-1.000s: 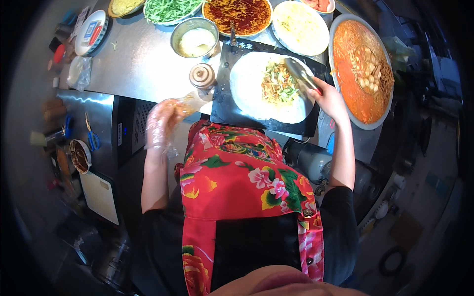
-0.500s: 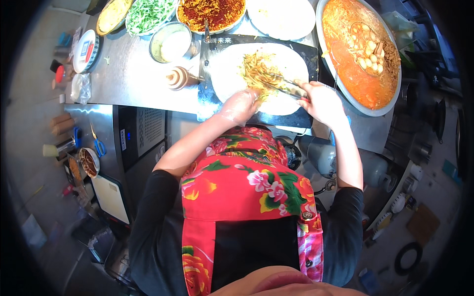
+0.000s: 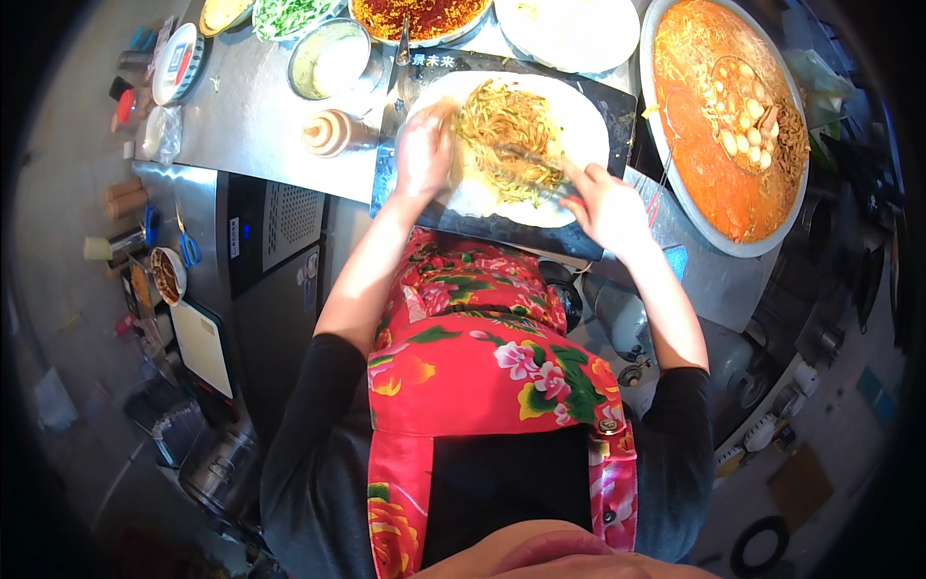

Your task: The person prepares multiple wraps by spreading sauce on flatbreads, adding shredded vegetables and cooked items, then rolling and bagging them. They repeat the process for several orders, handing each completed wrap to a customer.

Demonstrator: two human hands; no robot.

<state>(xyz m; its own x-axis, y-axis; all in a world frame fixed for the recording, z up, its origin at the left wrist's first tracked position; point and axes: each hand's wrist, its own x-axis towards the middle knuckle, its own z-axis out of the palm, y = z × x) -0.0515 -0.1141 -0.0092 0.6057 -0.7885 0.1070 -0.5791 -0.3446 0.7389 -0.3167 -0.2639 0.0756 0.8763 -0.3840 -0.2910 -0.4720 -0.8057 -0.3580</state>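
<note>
A round white flatbread [image 3: 590, 116] lies on a dark board [image 3: 620, 111], with a heap of brownish-yellow shredded filling [image 3: 497, 111] spread across its middle. My right hand [image 3: 608, 207] is closed round metal tongs [image 3: 529, 154], whose far ends reach into the filling. Beside the flatbread's left edge is my left hand [image 3: 422, 154], in a thin clear glove. Its fingers are smeared by motion, and whether they grip the edge cannot be made out.
A squeeze bottle [image 3: 328, 133] and a metal container [image 3: 331, 58] stand left of the board. Behind are chopped greens [image 3: 289, 14], a bowl of red chili [image 3: 415, 17] and a white plate [image 3: 569, 37]. A large basin [image 3: 672, 183] of orange-red broth with eggs stands right.
My left hand has moved from the filling's near side up and left to the flatbread's left edge. The filling is spread wider, and the tongs have shifted slightly left.
</note>
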